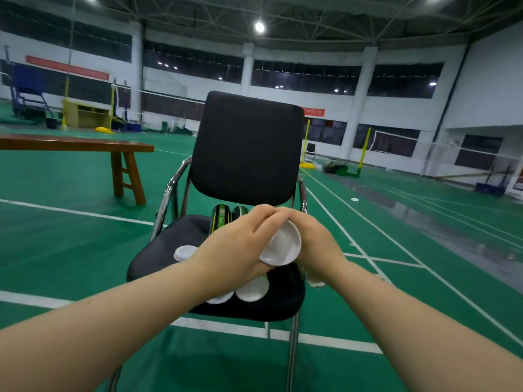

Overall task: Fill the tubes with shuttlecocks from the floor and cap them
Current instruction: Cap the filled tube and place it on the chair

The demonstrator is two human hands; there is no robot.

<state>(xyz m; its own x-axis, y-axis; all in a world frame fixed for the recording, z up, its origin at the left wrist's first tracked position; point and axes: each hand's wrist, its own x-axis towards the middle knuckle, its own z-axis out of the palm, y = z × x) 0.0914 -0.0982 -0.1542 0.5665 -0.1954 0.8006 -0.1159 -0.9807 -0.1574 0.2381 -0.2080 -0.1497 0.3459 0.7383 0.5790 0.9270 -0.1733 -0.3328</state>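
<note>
Between the two grips, right over the seat, sits the white round plastic cap point(283, 244). From the head view both grips are on it. The left grip point(240, 244) has its fingers curled over the top edge with the thumb tucked under the lower rim. The right grip point(317, 241) is closed against the far side, its fingertips meeting the left's at the top. So it's a shared hold, both narrow and both on the cap.

The cap is a shallow dish with a raised lip. It is tilted with its hollow side facing back towards the wearer, plain white and a little glossy. I'd judge it very light, thin and smooth, stiff at the lip but with some give in the middle. The rim is the place to take it, pinched at opposite edges so it doesn't squirt out.

Just beyond the left grip, two dark green and black cylindrical tubes point(222, 219) lie side by side on the black padded chair seat point(169, 250). They point towards the black fabric backrest point(246, 145), and whether their ends are open I cannot tell.

Left of that grip lies one loose white cap point(185, 252). Two more white caps point(252, 290) lie below both grips at the front of the seat, one partly hidden under the left wrist.

Under the right wrist there's something pale and translucent. It is too blurred to name.

Out on the green court floor point(424, 292), well beyond the right grip, a few small pale shapes could be shuttlecocks, though they are too small to confirm.
</note>
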